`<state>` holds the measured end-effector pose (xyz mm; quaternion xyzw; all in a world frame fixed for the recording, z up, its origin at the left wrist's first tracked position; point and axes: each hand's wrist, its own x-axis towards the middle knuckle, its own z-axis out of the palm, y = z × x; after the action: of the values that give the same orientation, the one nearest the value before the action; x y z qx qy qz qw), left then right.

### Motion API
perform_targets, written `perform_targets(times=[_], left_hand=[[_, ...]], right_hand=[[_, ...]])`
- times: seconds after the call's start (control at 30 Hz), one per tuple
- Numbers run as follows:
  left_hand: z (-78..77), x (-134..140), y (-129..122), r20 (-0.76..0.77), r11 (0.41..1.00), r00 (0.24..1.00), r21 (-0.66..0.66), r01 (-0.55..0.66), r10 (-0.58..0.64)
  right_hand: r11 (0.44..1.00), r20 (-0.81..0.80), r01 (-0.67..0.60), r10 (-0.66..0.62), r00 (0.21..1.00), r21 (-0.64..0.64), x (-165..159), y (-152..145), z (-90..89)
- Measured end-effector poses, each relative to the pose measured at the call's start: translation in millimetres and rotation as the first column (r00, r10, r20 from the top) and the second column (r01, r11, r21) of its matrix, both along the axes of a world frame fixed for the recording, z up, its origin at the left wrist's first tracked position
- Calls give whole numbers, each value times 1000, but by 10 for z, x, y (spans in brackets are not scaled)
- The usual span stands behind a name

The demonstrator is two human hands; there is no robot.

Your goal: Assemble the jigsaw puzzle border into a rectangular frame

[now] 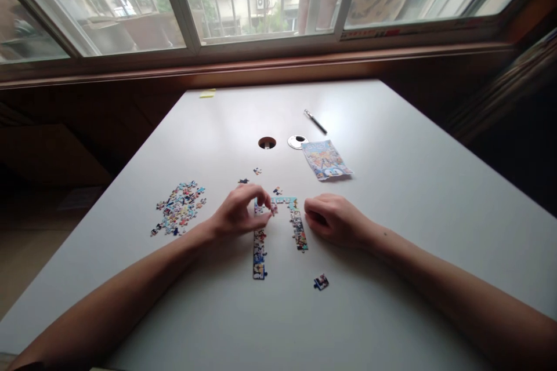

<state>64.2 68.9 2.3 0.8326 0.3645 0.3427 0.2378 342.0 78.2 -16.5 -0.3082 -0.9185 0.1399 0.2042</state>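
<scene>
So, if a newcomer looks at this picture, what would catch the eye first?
Probably the unfinished puzzle frame on the white table, with the left hand over its left side and the right hand beside its right side. Next may come the heap of loose pieces to the left and the colourful picture sheet beyond the right hand. Behind the table, the bright window spans the top.

No text can be read, the lettering (315,146) atop the printed sheet (327,163) being too blurred.
</scene>
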Motion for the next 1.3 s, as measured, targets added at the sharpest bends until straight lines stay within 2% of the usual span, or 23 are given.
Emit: perform_targets(times=[0.07,0.17,0.23,0.3,0.53,0.73,1.3], left_hand=[[20,-99,111,80,984,981,3,-178,178],[8,-257,281,124,918,912,19,-396,391],[-23,-322,350,146,880,873,28,-474,466],[-58,-334,363,147,865,858,30,-501,492],[-141,-158,228,77,929,933,94,-357,351],[-192,-123,226,-68,911,918,175,-374,390],[-219,-147,228,-177,950,941,175,-257,287]], right_hand=[[1000,6,2,-2,1000,4,6,1,-12],[1000,24,16,-16,1000,4,14,3,-27],[1000,36,21,-21,999,7,17,7,-32],[1000,38,21,-22,999,12,16,10,-31],[999,47,12,-13,999,31,13,19,-32],[1000,68,14,-15,998,22,46,29,-77],[999,71,30,-33,997,37,43,17,-55]])
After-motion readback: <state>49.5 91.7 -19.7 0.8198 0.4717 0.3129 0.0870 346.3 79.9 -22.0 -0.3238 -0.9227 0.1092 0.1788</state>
